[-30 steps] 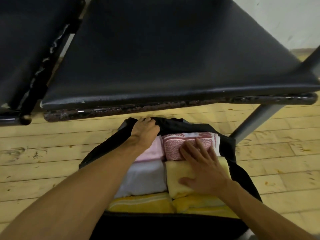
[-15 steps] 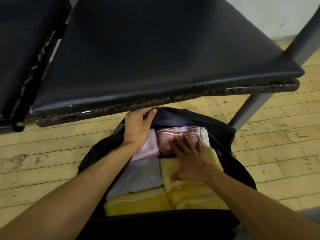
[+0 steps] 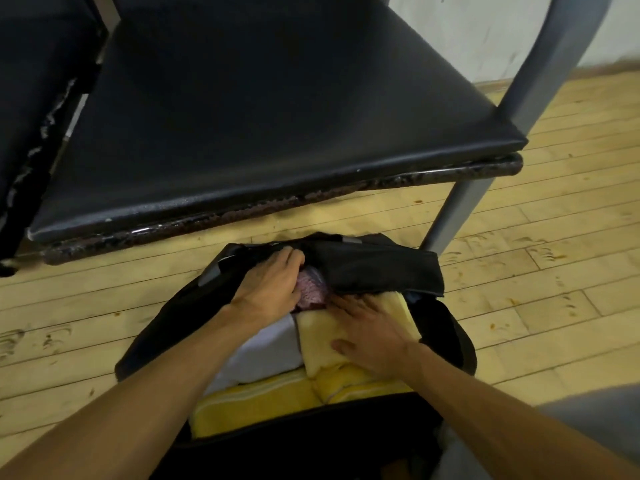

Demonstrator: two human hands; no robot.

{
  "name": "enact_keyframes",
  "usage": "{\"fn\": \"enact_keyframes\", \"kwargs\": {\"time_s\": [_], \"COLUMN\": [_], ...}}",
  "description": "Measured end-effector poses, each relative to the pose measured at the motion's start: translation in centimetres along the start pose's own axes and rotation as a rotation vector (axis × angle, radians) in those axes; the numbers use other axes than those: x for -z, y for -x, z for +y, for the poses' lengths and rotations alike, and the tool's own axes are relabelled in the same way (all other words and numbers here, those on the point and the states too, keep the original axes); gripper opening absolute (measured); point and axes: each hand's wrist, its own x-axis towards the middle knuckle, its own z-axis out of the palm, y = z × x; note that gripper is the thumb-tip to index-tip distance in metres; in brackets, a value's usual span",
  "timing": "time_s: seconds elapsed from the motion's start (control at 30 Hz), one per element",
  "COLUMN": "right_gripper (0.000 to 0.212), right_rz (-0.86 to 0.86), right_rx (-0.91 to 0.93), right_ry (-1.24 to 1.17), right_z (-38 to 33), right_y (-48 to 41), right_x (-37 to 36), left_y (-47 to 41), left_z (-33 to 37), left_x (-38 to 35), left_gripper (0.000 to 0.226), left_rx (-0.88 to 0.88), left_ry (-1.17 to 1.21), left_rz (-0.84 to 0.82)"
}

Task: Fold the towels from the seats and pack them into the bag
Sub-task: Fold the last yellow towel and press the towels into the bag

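Curling its fingers over the edge of the black flap [image 3: 377, 271], the left hand [image 3: 273, 285] has a closed grip on it at the far end of the bag [image 3: 450, 327]. The right hand [image 3: 370, 330] lies flat with straight, spread fingers, pressing on the pale yellow towel [image 3: 315, 344]; its grip holds nothing. Half a second ago the far end of the bag stood open and the pink patterned towel [image 3: 311, 291] showed in full. Now the flap is drawn toward the person over most of it, and only a patch shows between the two hands. The right hand is on the same towel as before. Folded towels fill the bag, which sits on the wooden floor [image 3: 554, 271] in front of a black seat [image 3: 259, 116]. A white towel [image 3: 266, 351] lies beside the pale yellow one, and a yellow striped towel [image 3: 249, 407] lies nearest the person.
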Motion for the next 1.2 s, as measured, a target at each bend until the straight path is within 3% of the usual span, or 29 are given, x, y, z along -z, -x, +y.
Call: {"fn": "enact_keyframes", "kwargs": {"time_s": [0.07,0.13,0.2,0.27,0.37,0.4,0.47,0.53,0.63,0.7,0.77,0.9,1.0,1.2], "right_gripper": [0.044,0.024,0.024,0.020,0.024,0.027,0.031,0.038,0.044,0.044,0.044,0.039,0.034,0.025], "right_rz": [0.155,0.422,0.596,0.646,0.590,0.545,0.392,0.199,0.015,-0.002,0.018,0.018,0.012,-0.121], "right_rx": [0.113,0.169,0.046,-0.263,-0.759,-0.869,-0.961,-0.916,-0.804,-0.752,-0.742,-0.784,-0.820,-0.740], "right_ry": [-0.037,-0.052,-0.096,-0.231,-0.496,-0.594,-0.685,-0.671,-0.611,-0.563,-0.573,-0.616,-0.577,-0.182], "right_z": [0.7,2.0,4.0,6.4,11.7,13.4,15.6,16.3,15.6,15.4,15.6,16.8,17.1,16.9], "right_y": [1.4,2.7,3.7,4.3,5.0,5.1,5.2,4.8,3.8,3.3,3.1,2.9,2.9,3.1], "right_x": [0.6,1.2,2.4,4.1,4.7,4.4,3.5,2.6,1.5,1.1,0.6,0.3,0.7,2.9], "left_y": [-1.2,-2.5,-3.5,-3.8,-3.5,-3.2,-2.3,-1.4,-0.2,0.1,0.7,1.2,0.8,0.8], "left_z": [0.9,2.1,3.2,4.0,4.4,4.6,5.5,6.7,8.0,8.3,9.2,12.0,12.8,13.2], "left_x": [-0.6,-0.8,-1.2,-1.7,-2.4,-2.4,-1.8,-1.7,-2.6,-4.0,-5.2,-7.1,-7.8,-9.0], "left_gripper": [0.053,0.051,0.043,0.034,0.013,0.006,0.014,0.017,0.014,0.014,0.022,0.031,0.028,0.033], "left_rx": [-0.111,-0.201,-0.244,-0.230,-0.290,-0.318,-0.330,-0.319,-0.306,-0.280,-0.303,-0.520,-0.386,-0.295], "left_ry": [-0.085,-0.182,-0.290,-0.371,-0.351,-0.252,0.007,0.156,0.175,0.154,0.133,0.140,0.211,0.097], "left_rz": [0.062,0.061,0.023,-0.043,0.007,0.072,0.121,0.042,-0.059,-0.196,-0.214,-0.037,-0.089,-0.175]}}
